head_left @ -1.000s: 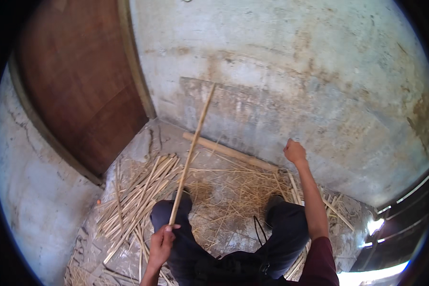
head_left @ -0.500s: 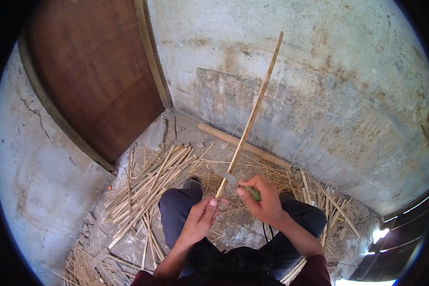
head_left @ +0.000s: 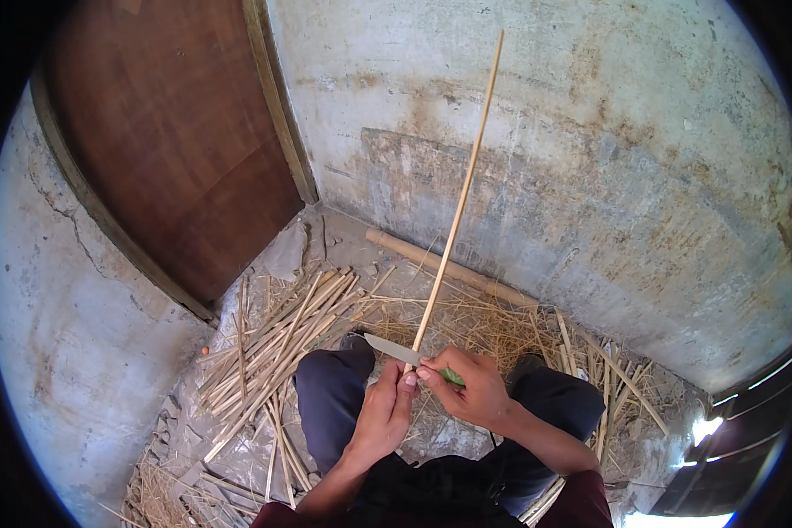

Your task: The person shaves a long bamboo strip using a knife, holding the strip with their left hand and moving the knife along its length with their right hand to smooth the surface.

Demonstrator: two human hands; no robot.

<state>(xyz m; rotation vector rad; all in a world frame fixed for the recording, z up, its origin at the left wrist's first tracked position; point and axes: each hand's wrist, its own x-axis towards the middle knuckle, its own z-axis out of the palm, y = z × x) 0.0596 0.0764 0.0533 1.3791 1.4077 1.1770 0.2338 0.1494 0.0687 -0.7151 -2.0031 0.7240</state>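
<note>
My left hand [head_left: 385, 412] is closed round the near end of a long, thin bamboo strip [head_left: 456, 220], which slants up and away from me toward the wall. My right hand [head_left: 468, 387] grips the green handle of a knife [head_left: 392, 348]. The blade points left and lies across the strip, just beyond my left fingertips. Both hands are close together between my knees, the right thumb near the left one. Where the blade meets the strip, I cannot tell how deep it sits.
A heap of split bamboo strips [head_left: 277, 343] covers the floor on the left. More strips [head_left: 620, 383] lie at the right among shavings [head_left: 502, 330]. A bamboo pole [head_left: 453, 270] rests along the foot of the stained wall [head_left: 572, 194]. A brown door [head_left: 167, 132] stands at far left.
The strip has turned to show a narrower side, and its far end has shifted up and left. The knife has come nearer my left hand, and both hands are closer together.
</note>
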